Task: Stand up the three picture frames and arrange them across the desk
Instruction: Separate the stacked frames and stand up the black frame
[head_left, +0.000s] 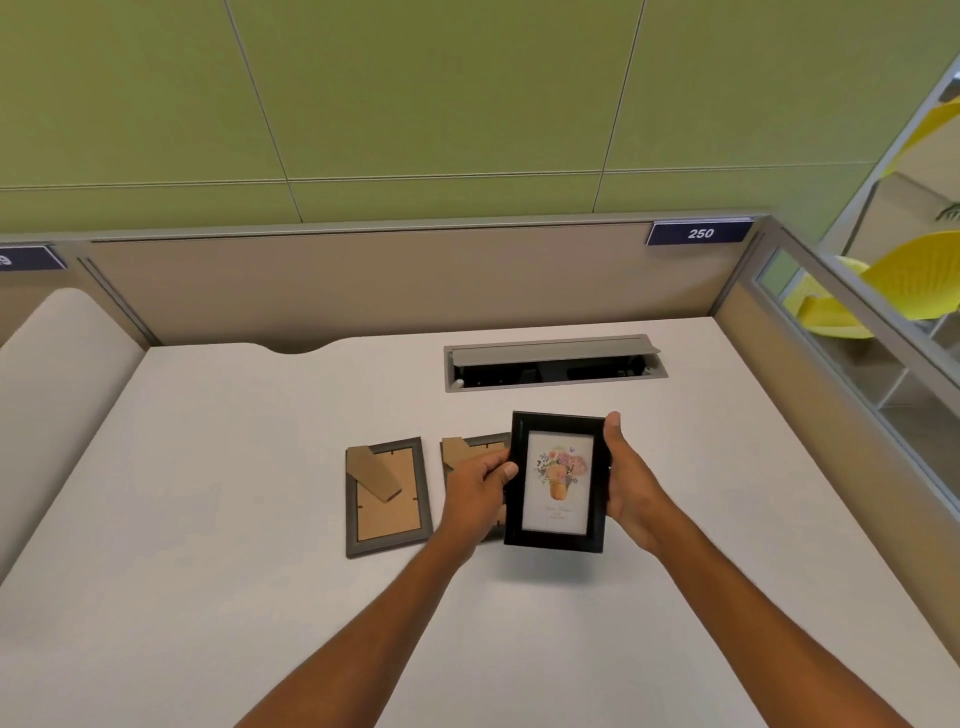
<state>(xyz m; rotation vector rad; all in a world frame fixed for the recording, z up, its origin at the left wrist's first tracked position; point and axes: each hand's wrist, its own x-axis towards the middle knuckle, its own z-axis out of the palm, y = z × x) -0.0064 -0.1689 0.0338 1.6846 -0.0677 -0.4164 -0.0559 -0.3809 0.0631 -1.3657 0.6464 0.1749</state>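
A black picture frame (557, 480) with a flower print is held above the white desk (218, 467), its picture side facing me. My left hand (477, 491) grips its left edge and my right hand (631, 480) grips its right edge. A grey frame (385, 498) lies face down to the left, with its brown cardboard back and stand showing. Another face-down frame (475, 447) lies between them, mostly hidden behind my left hand and the black frame.
An open grey cable tray (553, 362) is set into the desk behind the frames. Beige partition walls (395, 280) close off the back and right sides. Yellow chairs (914, 275) show beyond the right partition.
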